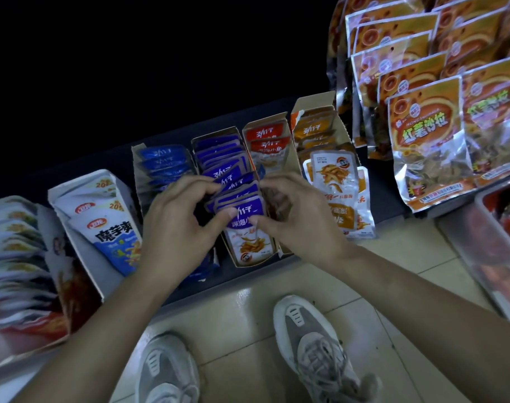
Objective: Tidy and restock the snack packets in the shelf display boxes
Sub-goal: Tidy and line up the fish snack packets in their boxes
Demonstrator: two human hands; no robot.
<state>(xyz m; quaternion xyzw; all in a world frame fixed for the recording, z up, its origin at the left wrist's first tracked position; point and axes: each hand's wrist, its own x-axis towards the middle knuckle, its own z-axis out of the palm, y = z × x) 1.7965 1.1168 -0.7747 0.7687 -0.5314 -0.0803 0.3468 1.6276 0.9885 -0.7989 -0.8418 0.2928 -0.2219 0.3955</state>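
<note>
Maybe halfway done. Left hand (172,225) and right hand (294,225) both pinching the purple packets (242,205), fingers tight on them, in the middle box (216,134) by the shelf's (390,196) front edge. Orange packets (333,181) next door spilling out, not yet tidy. Dark shelf, pale floor tiles (242,321), dim room.

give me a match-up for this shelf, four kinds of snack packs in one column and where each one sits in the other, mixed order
Column one
1. purple packets
2. white packets
3. big orange bags
4. red packets

Column two
a. at the upper right, above the row of boxes
b. in the box just right of the purple one
c. pinched by the left hand and the right hand
d. in the box left of the blue packets

Pairs: 1-c, 2-d, 3-a, 4-b
</note>
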